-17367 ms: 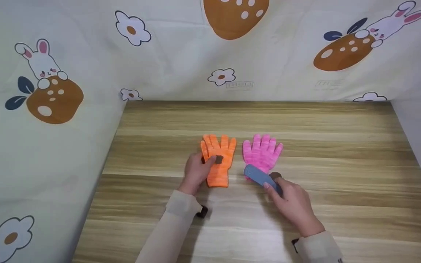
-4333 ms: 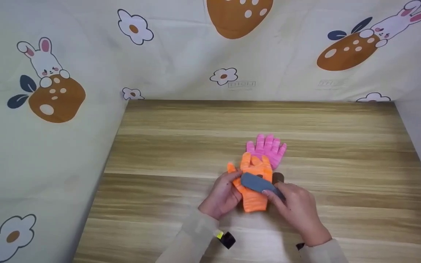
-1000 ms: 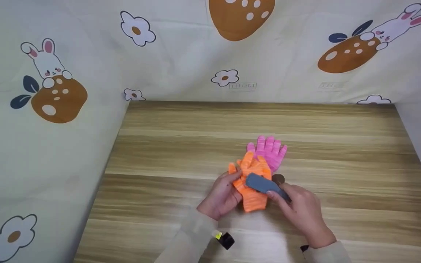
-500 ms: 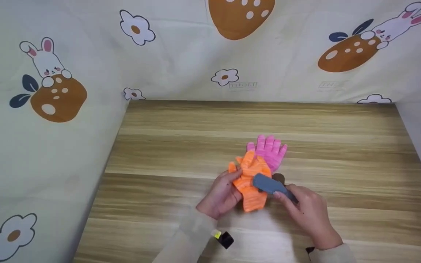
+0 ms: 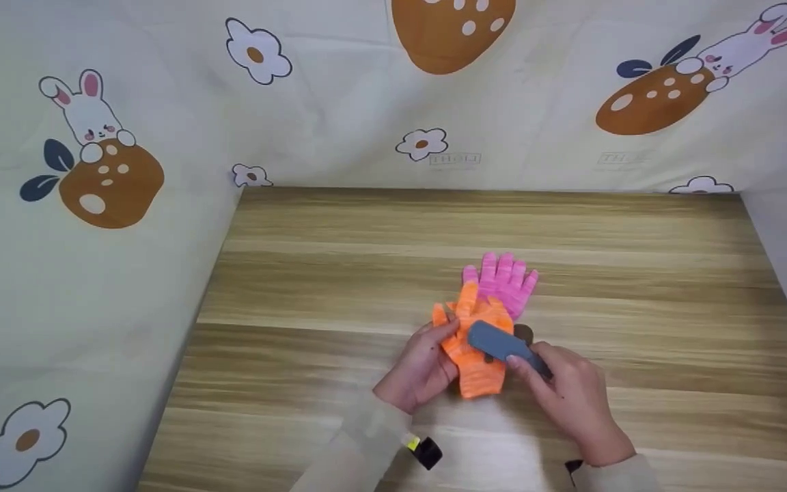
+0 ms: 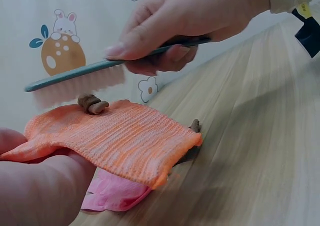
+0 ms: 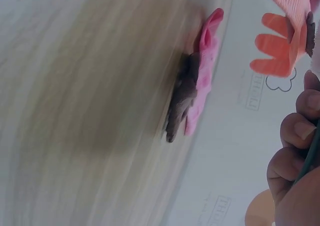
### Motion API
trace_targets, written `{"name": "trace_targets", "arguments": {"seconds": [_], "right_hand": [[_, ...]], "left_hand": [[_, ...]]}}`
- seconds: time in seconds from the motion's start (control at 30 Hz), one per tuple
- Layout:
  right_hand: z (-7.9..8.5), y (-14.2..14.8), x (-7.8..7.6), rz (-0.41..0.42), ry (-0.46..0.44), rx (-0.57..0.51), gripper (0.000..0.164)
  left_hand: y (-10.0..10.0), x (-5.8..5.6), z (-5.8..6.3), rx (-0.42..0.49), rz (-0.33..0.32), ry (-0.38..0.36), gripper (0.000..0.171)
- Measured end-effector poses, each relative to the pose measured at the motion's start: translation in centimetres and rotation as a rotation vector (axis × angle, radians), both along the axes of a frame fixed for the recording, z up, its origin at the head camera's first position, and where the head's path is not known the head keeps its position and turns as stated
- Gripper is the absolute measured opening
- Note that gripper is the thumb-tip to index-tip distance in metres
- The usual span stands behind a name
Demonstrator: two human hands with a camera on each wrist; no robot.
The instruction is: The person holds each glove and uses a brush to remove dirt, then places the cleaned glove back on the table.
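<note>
My left hand (image 5: 421, 365) holds an orange knitted glove (image 5: 482, 384) at its thumb side, raised over the lower part of a pink glove (image 5: 515, 281) on the table. My right hand (image 5: 574, 393) grips a blue-grey brush (image 5: 499, 342) by its handle, thumb on top. In the left wrist view the brush's pale bristles (image 6: 80, 85) point down over the orange glove, close to a twisted brown lump (image 6: 91, 104) on it. Whether bristles and lump touch is unclear. Another dark brown lump (image 7: 181, 98) lies beside the pink glove in the right wrist view.
The wood-grain table (image 5: 311, 273) is backed by a pale cloth (image 5: 339, 102) printed with rabbits, flowers and brown fruit. A black wrist device (image 5: 427, 452) hangs at the left cuff.
Earlier the orange glove lay left of the pink one; it is now held up, overlapping it. Within the last second the brush has moved right, then slightly back left. The orange glove has shifted slightly right.
</note>
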State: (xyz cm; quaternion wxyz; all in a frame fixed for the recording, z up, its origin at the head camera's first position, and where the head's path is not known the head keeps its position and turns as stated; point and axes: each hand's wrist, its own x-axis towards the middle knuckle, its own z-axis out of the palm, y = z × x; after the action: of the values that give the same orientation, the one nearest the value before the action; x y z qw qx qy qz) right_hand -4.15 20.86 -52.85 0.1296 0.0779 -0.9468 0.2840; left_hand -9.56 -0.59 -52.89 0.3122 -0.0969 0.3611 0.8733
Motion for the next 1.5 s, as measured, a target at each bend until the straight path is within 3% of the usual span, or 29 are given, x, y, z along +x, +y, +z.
{"name": "trace_targets", "arguments": {"seconds": [0.37,0.5,0.7,1.17,1.5], "right_hand": [[0.5,-1.5,-0.4,0.002,-0.062,0.022,0.023],[0.3,-1.2,-0.3,0.008,-0.071,0.033,0.024],[0.1,-0.2,0.0,-0.001,-0.103,0.049,0.025],[-0.3,1.1,0.3,-0.015,-0.131,0.03,0.022],[-0.4,1.6,0.6,-0.035,-0.149,0.013,0.021]], "left_hand": [[0.8,0.6,-0.1,-0.016,0.028,-0.041,0.043],[0.7,0.3,0.0,0.013,0.02,-0.037,0.04],[0.5,0.1,-0.2,-0.012,0.024,-0.02,0.036],[0.0,0.1,0.0,-0.007,0.014,-0.041,0.042],[-0.3,0.0,0.3,0.003,0.04,-0.052,0.042]]}}
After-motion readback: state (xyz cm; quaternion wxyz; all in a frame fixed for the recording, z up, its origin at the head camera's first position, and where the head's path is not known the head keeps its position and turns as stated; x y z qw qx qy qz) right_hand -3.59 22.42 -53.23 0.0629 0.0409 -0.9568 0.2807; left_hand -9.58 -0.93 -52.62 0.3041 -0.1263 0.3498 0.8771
